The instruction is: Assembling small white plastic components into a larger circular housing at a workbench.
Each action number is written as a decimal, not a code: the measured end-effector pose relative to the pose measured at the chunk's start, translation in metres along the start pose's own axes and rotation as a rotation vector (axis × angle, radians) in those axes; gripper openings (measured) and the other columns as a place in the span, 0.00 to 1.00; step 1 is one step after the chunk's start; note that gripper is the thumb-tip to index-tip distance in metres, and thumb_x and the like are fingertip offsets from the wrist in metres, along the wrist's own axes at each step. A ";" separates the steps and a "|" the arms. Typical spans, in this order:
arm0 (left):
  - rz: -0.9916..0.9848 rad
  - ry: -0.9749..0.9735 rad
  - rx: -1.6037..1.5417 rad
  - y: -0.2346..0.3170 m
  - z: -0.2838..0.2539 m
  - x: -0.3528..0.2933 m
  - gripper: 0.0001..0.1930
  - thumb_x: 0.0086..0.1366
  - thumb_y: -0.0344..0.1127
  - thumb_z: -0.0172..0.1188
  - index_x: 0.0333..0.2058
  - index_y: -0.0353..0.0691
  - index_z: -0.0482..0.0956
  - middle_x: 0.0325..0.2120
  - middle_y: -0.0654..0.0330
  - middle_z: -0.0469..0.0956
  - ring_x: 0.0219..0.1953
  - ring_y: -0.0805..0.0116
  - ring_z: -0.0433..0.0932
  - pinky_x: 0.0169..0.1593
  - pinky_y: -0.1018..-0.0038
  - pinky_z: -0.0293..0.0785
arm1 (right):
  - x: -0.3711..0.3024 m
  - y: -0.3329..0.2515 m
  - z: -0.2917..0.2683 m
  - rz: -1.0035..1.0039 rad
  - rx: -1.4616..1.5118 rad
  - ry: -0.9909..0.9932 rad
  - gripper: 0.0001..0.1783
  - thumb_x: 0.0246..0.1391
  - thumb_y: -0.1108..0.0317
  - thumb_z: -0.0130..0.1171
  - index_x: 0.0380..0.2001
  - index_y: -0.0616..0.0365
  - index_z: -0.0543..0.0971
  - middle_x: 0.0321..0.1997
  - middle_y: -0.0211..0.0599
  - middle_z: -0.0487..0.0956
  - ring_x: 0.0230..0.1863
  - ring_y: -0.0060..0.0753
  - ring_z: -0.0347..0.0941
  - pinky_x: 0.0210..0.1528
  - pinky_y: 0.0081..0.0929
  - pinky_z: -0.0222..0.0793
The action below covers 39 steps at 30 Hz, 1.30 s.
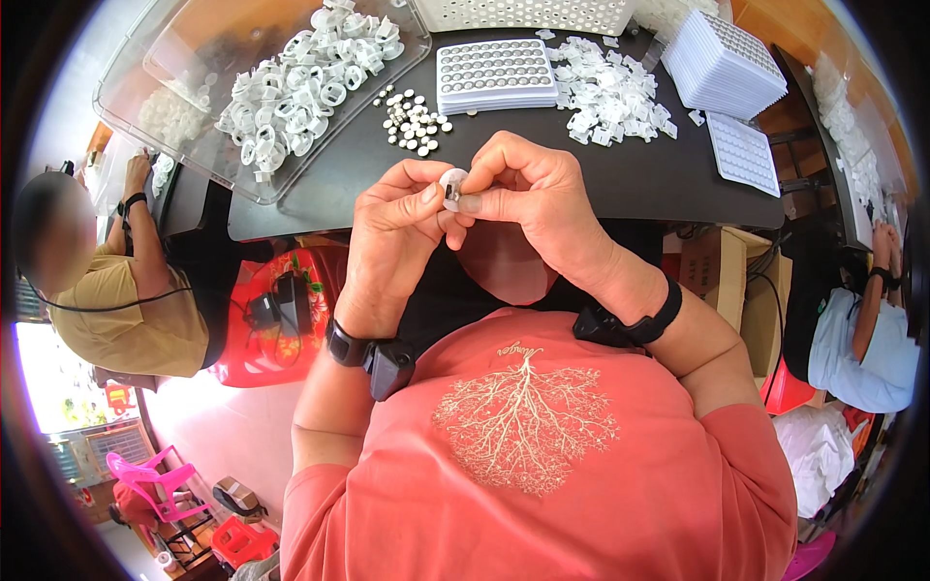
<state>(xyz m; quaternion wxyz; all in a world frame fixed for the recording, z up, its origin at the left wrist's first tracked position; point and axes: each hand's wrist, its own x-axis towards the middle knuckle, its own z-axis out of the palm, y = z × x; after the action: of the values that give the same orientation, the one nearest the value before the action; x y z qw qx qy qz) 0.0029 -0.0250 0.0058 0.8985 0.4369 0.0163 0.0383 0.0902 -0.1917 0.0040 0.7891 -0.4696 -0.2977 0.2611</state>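
In front of my chest, at the table's near edge, both hands meet on a small white plastic piece (452, 178) with a dark and shiny part in its middle. My left hand (399, 215) pinches it between thumb and fingers. From the other side, my right hand (531, 190) grips its edge with thumb and forefinger. Just beyond the hands lies a loose group of small round silver discs (415, 121) that look like button cells. Translucent white ring-shaped pieces (291, 92) are heaped in a clear plastic bin (257, 194) at the far left.
Stacked white trays (496, 101) of round silver pieces stand on the black table (620, 184). Right of them lie flat translucent pieces (610, 92), a taller tray stack (722, 73) and a single tray (744, 155). Other people sit at left (126, 310) and right (862, 339).
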 end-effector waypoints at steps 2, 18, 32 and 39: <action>0.005 -0.019 0.010 -0.001 -0.001 0.001 0.11 0.66 0.30 0.62 0.42 0.30 0.78 0.36 0.52 0.81 0.31 0.63 0.80 0.30 0.71 0.75 | 0.000 -0.003 0.001 0.008 -0.008 0.012 0.05 0.53 0.83 0.63 0.30 0.65 0.78 0.31 0.38 0.82 0.32 0.24 0.80 0.36 0.21 0.76; 0.038 -0.002 -0.094 -0.005 -0.005 0.000 0.12 0.67 0.32 0.61 0.44 0.30 0.77 0.35 0.53 0.81 0.31 0.64 0.80 0.31 0.71 0.75 | -0.004 -0.007 0.007 -0.073 -0.291 0.012 0.03 0.54 0.81 0.62 0.33 0.68 0.79 0.33 0.30 0.74 0.31 0.23 0.81 0.34 0.21 0.74; -0.009 0.017 -0.051 -0.003 0.000 0.001 0.11 0.68 0.30 0.60 0.44 0.30 0.76 0.37 0.50 0.82 0.33 0.62 0.81 0.33 0.71 0.75 | -0.004 -0.001 0.003 -0.583 -0.878 0.034 0.07 0.52 0.80 0.60 0.34 0.60 0.76 0.30 0.36 0.75 0.28 0.33 0.77 0.29 0.26 0.71; -0.008 0.011 -0.040 -0.002 0.000 0.001 0.11 0.68 0.30 0.60 0.44 0.29 0.76 0.36 0.51 0.82 0.33 0.62 0.81 0.32 0.71 0.75 | -0.005 -0.012 0.004 -0.085 -0.334 -0.056 0.05 0.55 0.76 0.61 0.34 0.61 0.75 0.33 0.39 0.81 0.30 0.34 0.81 0.32 0.28 0.73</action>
<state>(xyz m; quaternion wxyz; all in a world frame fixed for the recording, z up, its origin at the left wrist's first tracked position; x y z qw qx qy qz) 0.0042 -0.0256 0.0041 0.9072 0.4184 0.0224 0.0375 0.0859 -0.1981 0.0148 0.7016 -0.5739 -0.3785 0.1875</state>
